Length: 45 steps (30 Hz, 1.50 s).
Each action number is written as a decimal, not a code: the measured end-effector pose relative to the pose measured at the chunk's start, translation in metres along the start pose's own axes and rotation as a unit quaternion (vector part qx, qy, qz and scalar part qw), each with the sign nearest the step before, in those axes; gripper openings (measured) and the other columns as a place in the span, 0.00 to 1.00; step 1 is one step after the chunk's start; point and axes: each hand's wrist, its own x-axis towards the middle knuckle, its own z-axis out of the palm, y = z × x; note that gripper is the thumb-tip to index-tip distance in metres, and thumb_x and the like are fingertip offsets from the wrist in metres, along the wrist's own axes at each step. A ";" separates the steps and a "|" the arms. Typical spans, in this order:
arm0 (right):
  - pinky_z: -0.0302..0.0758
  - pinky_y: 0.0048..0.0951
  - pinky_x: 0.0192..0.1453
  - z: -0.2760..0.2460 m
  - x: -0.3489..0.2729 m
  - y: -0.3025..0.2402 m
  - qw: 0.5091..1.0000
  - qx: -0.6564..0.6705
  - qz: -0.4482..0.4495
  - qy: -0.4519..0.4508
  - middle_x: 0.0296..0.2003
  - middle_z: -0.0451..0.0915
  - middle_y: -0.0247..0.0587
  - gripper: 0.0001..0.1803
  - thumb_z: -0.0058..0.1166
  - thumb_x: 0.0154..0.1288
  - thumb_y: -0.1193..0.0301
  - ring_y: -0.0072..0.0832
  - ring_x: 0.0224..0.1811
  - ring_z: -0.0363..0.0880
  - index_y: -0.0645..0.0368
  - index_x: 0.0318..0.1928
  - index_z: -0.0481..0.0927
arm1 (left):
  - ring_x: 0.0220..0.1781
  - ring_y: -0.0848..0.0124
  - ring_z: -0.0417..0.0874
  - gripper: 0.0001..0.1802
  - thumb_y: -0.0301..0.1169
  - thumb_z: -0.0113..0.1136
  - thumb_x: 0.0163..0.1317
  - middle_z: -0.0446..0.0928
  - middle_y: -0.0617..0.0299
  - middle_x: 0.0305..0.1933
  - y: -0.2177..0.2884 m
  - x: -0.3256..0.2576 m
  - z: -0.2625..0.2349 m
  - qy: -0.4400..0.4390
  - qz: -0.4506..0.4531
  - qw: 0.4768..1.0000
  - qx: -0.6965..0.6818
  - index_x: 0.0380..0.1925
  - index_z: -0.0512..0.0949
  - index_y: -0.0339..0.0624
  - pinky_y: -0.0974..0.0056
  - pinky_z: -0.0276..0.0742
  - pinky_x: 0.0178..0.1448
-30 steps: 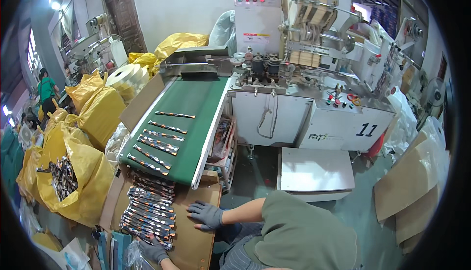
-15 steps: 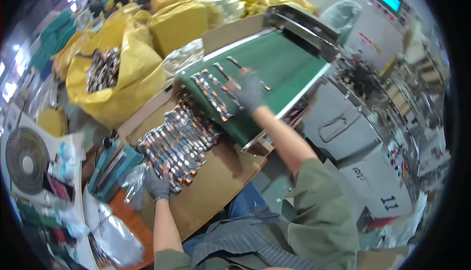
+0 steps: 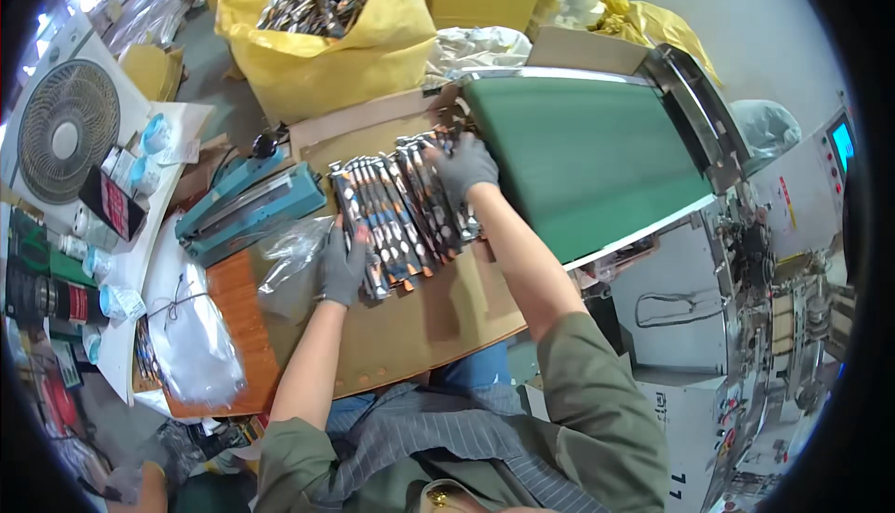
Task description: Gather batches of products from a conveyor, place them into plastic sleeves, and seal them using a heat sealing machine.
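Observation:
A row of slim, shiny stick packs (image 3: 396, 205) in black, white and orange lies side by side on a brown cardboard sheet (image 3: 447, 303). My left hand (image 3: 343, 266), in a grey glove with bare fingertips, rests along the row's left end, its fingers stretched out. At the other end, my right hand (image 3: 468, 170), gloved alike, touches the packs with fingers spread over their upper part. Some packs beneath that palm are hidden. Just right of this hand begins a green conveyor belt (image 3: 587, 159).
Behind the cardboard stands a yellow sack (image 3: 326, 70) of loose stick packs. To the left are a teal bar sealer (image 3: 256, 210), clear plastic bags (image 3: 196, 345) and a fan (image 3: 67, 131). Machinery (image 3: 783, 289) lines the right. Another person's hand (image 3: 151, 490) shows at lower left.
My right hand has moved left from the belt to the row. The packs that lay on the belt no longer show there. My left hand stays at the row's left end; the view has turned.

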 end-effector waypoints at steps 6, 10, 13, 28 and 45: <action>0.72 0.36 0.51 0.067 -0.013 -0.022 0.979 0.157 -0.087 -0.098 0.42 0.80 0.58 0.43 0.61 0.46 0.39 0.43 0.47 0.79 0.70 0.47 0.76 | 0.49 0.67 0.78 0.36 0.58 0.56 0.57 0.76 0.56 0.50 0.040 0.038 -0.007 -0.080 -0.339 0.842 -0.412 0.51 0.75 0.37 0.65 0.72 0.50; 0.74 0.27 0.48 0.086 -0.070 -0.057 0.806 0.465 0.007 -0.366 0.42 0.80 0.44 0.32 0.65 0.51 0.53 0.29 0.43 0.79 0.65 0.49 0.75 | 0.43 0.65 0.81 0.36 0.60 0.61 0.50 0.80 0.54 0.39 0.013 0.022 -0.016 -0.030 -0.249 0.898 -0.363 0.42 0.80 0.35 0.65 0.73 0.48; 0.74 0.26 0.47 0.096 -0.089 -0.042 0.770 0.550 0.003 -0.323 0.40 0.79 0.36 0.24 0.61 0.57 0.62 0.23 0.41 0.77 0.63 0.51 0.74 | 0.46 0.69 0.79 0.32 0.47 0.70 0.46 0.80 0.57 0.43 0.021 0.007 -0.035 -0.056 -0.219 0.950 -0.217 0.48 0.77 0.38 0.66 0.73 0.51; 0.71 0.30 0.57 0.002 -0.256 -0.112 0.740 0.562 -0.104 -0.355 0.54 0.70 0.42 0.49 0.71 0.44 0.73 0.30 0.54 0.72 0.59 0.66 0.56 | 0.53 0.67 0.76 0.39 0.34 0.74 0.41 0.74 0.57 0.53 0.072 -0.106 -0.134 -0.177 0.097 0.957 -0.209 0.55 0.67 0.38 0.63 0.73 0.58; 0.74 0.32 0.51 0.054 -0.256 -0.104 0.602 0.538 -0.124 -0.576 0.37 0.77 0.45 0.28 0.52 0.56 0.64 0.32 0.44 0.77 0.65 0.57 0.70 | 0.39 0.73 0.76 0.22 0.36 0.55 0.63 0.77 0.57 0.46 0.091 -0.165 -0.193 0.001 0.005 0.910 -0.413 0.55 0.70 0.39 0.66 0.73 0.42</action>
